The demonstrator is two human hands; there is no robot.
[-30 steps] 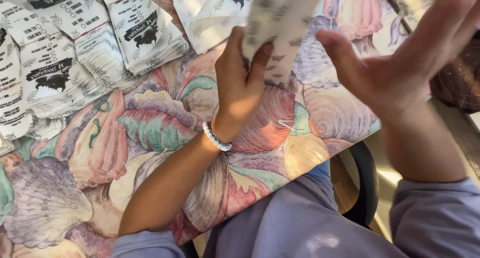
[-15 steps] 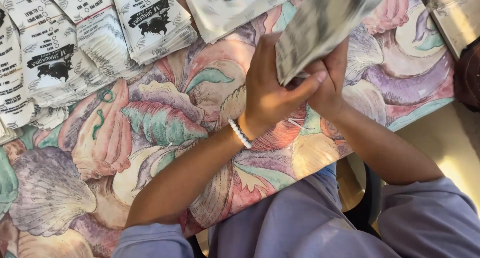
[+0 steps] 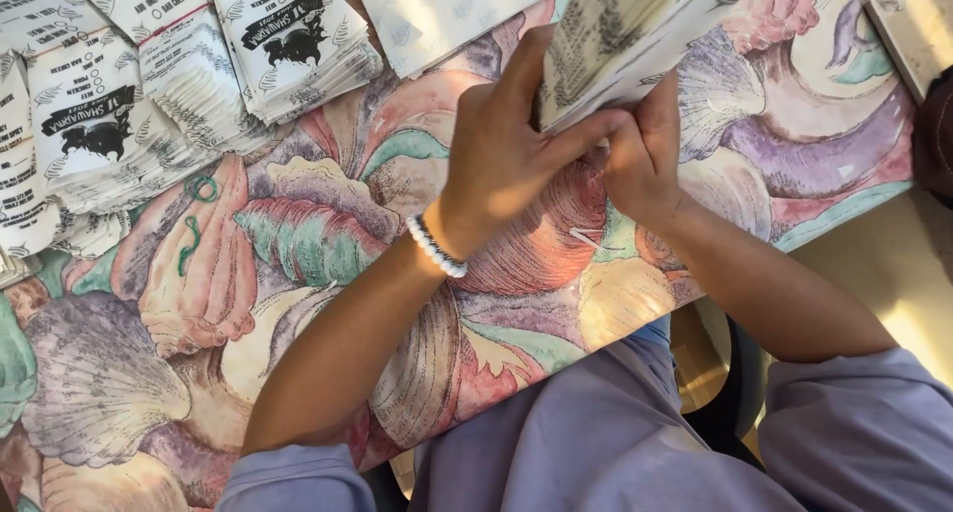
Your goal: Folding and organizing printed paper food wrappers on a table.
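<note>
Printed paper bag stacks (image 3: 169, 85) fanned on shell-patterned tablecloth (image 3: 298, 234); green rubber band (image 3: 203, 188).

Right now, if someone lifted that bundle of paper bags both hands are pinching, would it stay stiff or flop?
The bundle of paper bags would likely bend; it looks thin and flat. The left hand and right hand pinch only its lower edge, so loose bags might fan or slide apart. It probably weighs little.

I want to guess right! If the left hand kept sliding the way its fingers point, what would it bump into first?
Probably the paper bag the left hand already grips with the right hand. Its fingers point up and away, right at it.
</note>
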